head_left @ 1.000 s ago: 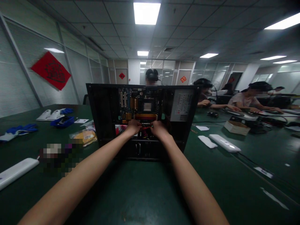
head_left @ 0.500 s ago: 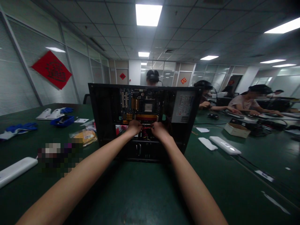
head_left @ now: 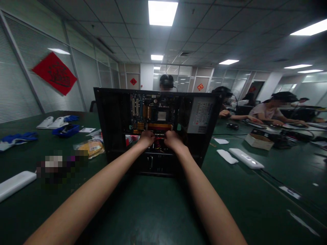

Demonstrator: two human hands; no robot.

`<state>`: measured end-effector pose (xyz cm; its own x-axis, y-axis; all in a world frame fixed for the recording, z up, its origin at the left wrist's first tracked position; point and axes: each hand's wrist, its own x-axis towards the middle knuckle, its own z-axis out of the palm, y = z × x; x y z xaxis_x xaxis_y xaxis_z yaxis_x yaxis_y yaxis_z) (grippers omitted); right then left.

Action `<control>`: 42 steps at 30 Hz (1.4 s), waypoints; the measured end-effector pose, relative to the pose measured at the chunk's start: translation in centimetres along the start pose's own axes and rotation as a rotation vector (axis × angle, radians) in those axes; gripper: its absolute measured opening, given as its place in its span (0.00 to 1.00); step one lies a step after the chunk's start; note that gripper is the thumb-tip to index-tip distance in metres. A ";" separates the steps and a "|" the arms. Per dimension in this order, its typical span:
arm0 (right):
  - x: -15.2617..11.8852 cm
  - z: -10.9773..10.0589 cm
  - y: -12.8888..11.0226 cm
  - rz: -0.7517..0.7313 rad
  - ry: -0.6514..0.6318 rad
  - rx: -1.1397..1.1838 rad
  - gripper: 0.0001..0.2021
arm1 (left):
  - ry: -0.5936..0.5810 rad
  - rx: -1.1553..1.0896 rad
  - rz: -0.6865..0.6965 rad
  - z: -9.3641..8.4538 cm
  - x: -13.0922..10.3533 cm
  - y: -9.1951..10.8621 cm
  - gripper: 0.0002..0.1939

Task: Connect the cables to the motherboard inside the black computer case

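Note:
A black computer case (head_left: pixel 145 166) stands on the table with its open side toward me. Inside it sits a motherboard (head_left: pixel 150 107) with a bare processor socket area, pale slots and a row of red and yellow memory slots. My left hand (head_left: pixel 146 139) and my right hand (head_left: pixel 172 139) both reach in at the board's lower edge, close together with fingers bent and pressed closed. Between and just below the fingertips hang thin red cables (head_left: pixel 158 143). What each hand pinches is hidden. The power supply (head_left: pixel 201 115) fills the case's right side.
On the left are a blue tray (head_left: pixel 65 131), blue-and-white gloves (head_left: pixel 19 137), a yellow item in a plastic bag (head_left: pixel 91 148) and a white power strip (head_left: pixel 16 185). To the right lie another white strip (head_left: pixel 245 158) and a cardboard box (head_left: pixel 259 141). Several people sit beyond.
The red cable that stretched between my fingertips now shows lower, hanging below them. Both hands stay at almost the same spot. The view has shifted slightly.

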<state>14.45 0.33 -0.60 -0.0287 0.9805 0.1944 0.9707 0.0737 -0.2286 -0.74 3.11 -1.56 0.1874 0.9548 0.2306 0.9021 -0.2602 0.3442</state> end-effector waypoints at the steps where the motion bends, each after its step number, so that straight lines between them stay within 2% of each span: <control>1: 0.0 0.1 0.0 0.002 0.011 0.000 0.12 | 0.004 -0.008 0.002 0.0 0.0 0.0 0.14; 10: -0.5 0.1 -0.1 0.043 0.101 -0.008 0.12 | 0.007 -0.016 -0.045 0.2 -0.1 -0.3 0.15; 15: -0.7 0.3 0.2 0.025 0.067 0.014 0.14 | 0.046 0.003 0.027 0.3 -0.8 -0.4 0.16; 20: -0.9 0.5 0.6 0.004 0.013 0.017 0.13 | -0.011 0.051 0.096 -0.4 -2.1 0.2 0.16; 24: -0.7 0.8 0.8 -0.055 0.046 0.037 0.12 | -0.063 0.053 0.130 -1.0 -2.7 0.6 0.16; 28: -0.6 0.8 0.8 -0.076 0.045 0.040 0.11 | -0.061 0.039 0.160 -1.1 -2.9 0.5 0.15; 32: -0.8 0.6 0.7 -0.078 0.096 0.068 0.12 | 0.048 -0.003 0.175 -1.0 -2.8 0.2 0.13; 35: -1.2 0.5 0.7 -0.137 0.149 0.106 0.11 | 0.124 -0.046 0.252 -1.0 -2.9 0.1 0.14; 39: -1.7 0.4 0.8 -0.200 0.178 0.151 0.11 | 0.061 -0.057 0.301 -1.0 -2.9 0.1 0.12; 42: -1.7 0.4 0.8 -0.119 0.187 0.134 0.12 | 0.032 -0.076 0.280 -1.0 -2.9 0.0 0.15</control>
<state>15.18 -1.21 -1.54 -0.0841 0.9136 0.3978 0.9224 0.2224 -0.3159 -1.66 0.18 -1.35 0.4119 0.8393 0.3548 0.7850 -0.5245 0.3295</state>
